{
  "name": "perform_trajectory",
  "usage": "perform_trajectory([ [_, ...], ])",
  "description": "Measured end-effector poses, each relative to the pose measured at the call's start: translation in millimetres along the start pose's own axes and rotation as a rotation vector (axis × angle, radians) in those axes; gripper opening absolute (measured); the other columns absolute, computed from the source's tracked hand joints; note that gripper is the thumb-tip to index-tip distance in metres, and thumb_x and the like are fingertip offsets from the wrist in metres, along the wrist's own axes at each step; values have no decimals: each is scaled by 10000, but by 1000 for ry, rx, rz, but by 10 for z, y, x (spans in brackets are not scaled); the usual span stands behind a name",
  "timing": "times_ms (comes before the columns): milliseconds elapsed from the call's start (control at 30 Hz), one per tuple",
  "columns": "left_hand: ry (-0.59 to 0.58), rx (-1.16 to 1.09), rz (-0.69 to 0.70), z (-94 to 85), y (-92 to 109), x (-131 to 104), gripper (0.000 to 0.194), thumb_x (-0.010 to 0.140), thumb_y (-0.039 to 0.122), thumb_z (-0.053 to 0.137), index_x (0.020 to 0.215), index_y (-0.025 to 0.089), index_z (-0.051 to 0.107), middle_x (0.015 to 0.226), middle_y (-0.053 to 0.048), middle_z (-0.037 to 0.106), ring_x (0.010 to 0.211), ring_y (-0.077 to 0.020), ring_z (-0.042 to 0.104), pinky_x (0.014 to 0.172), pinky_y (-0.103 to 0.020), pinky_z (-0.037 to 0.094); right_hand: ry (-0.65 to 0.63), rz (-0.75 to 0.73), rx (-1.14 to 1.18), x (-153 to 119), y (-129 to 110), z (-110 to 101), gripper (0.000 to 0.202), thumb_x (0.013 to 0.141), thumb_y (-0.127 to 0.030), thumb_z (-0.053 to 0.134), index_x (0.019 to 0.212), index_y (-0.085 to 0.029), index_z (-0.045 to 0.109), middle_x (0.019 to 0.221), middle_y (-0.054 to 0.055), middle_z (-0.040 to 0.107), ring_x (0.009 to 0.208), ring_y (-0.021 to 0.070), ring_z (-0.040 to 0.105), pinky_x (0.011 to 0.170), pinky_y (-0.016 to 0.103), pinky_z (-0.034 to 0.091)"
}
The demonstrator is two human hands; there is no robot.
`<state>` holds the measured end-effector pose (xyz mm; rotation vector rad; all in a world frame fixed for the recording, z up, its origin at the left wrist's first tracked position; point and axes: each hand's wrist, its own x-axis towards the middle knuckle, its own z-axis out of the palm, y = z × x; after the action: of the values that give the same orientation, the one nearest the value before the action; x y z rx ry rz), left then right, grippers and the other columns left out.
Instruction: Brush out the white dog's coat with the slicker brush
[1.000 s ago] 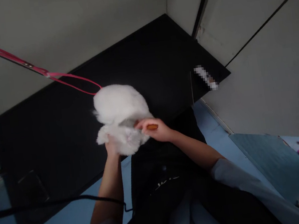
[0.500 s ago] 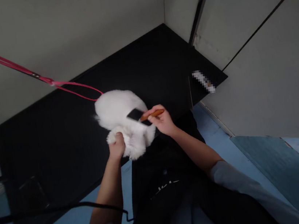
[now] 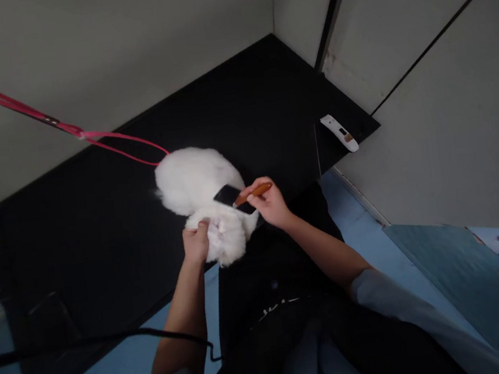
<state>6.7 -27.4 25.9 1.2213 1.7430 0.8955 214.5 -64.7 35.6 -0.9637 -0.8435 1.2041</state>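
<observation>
White fluffy animal [image 3: 197, 178] on black table [image 3: 240, 114], its body just beyond the left hand's fingers, its head beside them. Left hand [image 3: 196, 242]: thumb laid over the pale fur, fingers gripping a tuft at the head; the undersides are hidden. Right hand [image 3: 270, 201]: fingers and thumb pinching the orange handle of a brush [image 3: 255, 193]. Its dark flat head lies against the fur, left of those fingertips. Red loop [image 3: 126, 143] reaches the animal's far side, beyond both hands' fingers. White clipper [image 3: 340, 133] on the table, well apart, right of the right fingers.
</observation>
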Motion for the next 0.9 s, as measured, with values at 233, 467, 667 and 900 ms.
perform_trajectory([
  [233, -20, -76, -47, 31, 70, -62, 347, 556, 463, 625, 425, 194, 450, 400, 27, 388, 386, -87, 341, 361, -221, 292, 101, -41, -35, -45, 9, 12, 285, 840, -370, 658, 944, -257, 417, 898, 15, 697, 966, 192, 702, 977, 444, 536],
  [467, -56, -146, -42, 44, 41, -75, 310, 504, 426, 719, 512, 150, 577, 476, 8, 515, 445, -108, 460, 418, -222, 370, 113, 5, -60, -160, 85, 10, 290, 833, -383, 632, 973, -254, 413, 906, 27, 695, 953, 206, 696, 946, 445, 540],
  [667, -132, -86, 20, -44, -36, -111, 357, 480, 413, 802, 678, 129, 717, 690, -70, 711, 591, -188, 632, 543, -283, 524, 184, 17, -68, -140, 120, -8, 293, 813, -361, 640, 968, -254, 416, 864, 14, 694, 886, 198, 701, 898, 428, 563],
  [900, -315, 24, 122, -97, -37, -121, 395, 562, 477, 801, 745, 133, 739, 798, -109, 744, 738, -252, 701, 696, -353, 592, 140, -26, -24, -84, 70, 67, 295, 815, -357, 645, 972, -256, 418, 867, 15, 701, 873, 193, 705, 891, 415, 573],
])
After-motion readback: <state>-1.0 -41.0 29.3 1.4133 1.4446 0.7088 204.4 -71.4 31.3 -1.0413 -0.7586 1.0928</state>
